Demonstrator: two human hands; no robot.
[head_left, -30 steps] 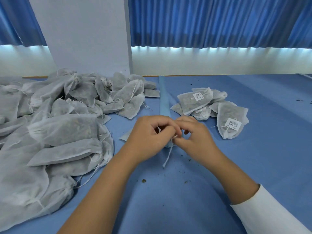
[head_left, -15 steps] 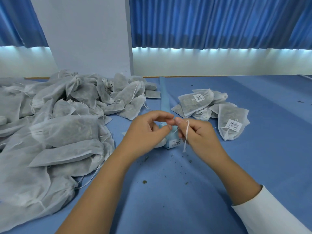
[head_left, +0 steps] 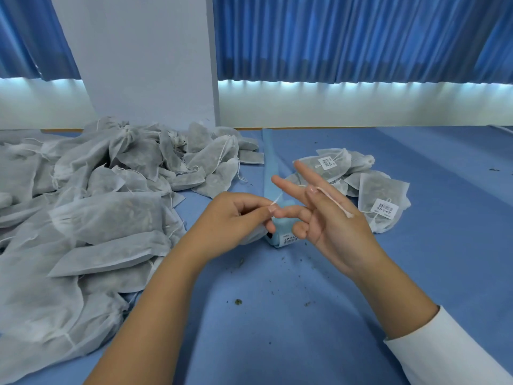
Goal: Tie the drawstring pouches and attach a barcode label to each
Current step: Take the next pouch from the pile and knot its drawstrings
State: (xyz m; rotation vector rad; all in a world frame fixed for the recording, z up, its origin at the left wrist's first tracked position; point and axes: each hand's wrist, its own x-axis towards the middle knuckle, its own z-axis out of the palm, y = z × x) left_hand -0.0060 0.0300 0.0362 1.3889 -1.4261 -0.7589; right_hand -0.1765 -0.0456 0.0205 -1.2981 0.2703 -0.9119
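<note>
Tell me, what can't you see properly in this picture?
- Head view: the pouch being tied, hidden under the left hand.
- Print on the barcode labels, too small to read.
- Label roll, partly covered by the right hand.
- Pile of untied pouches, cut off by the left edge.

Blue pleated curtains (head_left: pixel 347 37) hang across the back, with a strip of cool light glowing along their bottom edge onto the white wall (head_left: pixel 361 107) below. A pale pillar (head_left: pixel 138 59), or maybe a panel, splits them, and a blue cloth-covered table (head_left: pixel 277 329) fills the foreground.
</note>
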